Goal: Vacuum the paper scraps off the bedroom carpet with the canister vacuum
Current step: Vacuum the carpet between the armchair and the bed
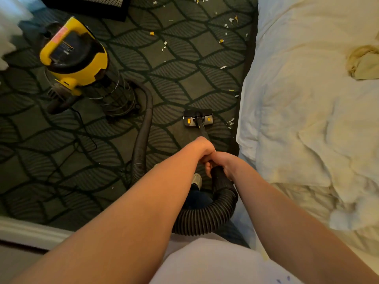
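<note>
A yellow and black canister vacuum stands on the patterned carpet at the left. Its ribbed black hose runs down and loops round to the wand. My left hand grips the wand just above my right hand, which grips the hose end. The floor head lies flat on the carpet close to the bed. White and yellow paper scraps lie scattered beyond the head, and a few scraps lie beside it.
A bed with a rumpled white duvet fills the right side. The vacuum's black cord trails over the carpet at the left. A white skirting board runs along the bottom left. A dark framed object lies at the top.
</note>
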A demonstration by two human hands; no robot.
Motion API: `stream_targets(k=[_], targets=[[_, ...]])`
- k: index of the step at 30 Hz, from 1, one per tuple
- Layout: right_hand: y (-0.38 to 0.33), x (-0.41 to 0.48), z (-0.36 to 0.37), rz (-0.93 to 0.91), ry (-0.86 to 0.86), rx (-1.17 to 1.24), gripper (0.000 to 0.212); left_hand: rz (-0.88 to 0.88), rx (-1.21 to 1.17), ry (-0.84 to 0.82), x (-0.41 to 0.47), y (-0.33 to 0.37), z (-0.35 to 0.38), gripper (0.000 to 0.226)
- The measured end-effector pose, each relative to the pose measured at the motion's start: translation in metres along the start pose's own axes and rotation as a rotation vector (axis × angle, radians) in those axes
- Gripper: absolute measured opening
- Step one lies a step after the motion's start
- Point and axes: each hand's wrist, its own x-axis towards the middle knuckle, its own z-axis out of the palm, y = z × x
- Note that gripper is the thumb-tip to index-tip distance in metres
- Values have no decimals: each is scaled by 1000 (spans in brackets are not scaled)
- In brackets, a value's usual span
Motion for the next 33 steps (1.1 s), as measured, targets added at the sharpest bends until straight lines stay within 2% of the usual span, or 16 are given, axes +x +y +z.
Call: stream_targets(k=[6, 10, 16, 21, 26, 30, 33], targets=[[9, -2, -14, 24, -51, 35, 18, -46, -43, -42, -3, 5, 9, 26], [0, 2, -15, -3, -39, 40, 21, -28, -50, 8, -5, 13, 6, 7], [-21, -3, -16, -30, -51, 44, 20, -19, -121, 89, -12, 28, -6, 20], [-29, -12, -18, -49, -75, 56, 20, -2, -74, 111, -16, 40, -12, 15], [-41, -28, -16, -97, -76, 38, 22, 17, -11, 144, -27, 58, -24, 23], [-55, -40, -13, -165, -54, 40, 22, 24, -32, 121, -28, 70, -38, 23], [-67, -43, -10, -217, 5, 26, 20, 32, -114, 177, -27, 77, -48, 30]])
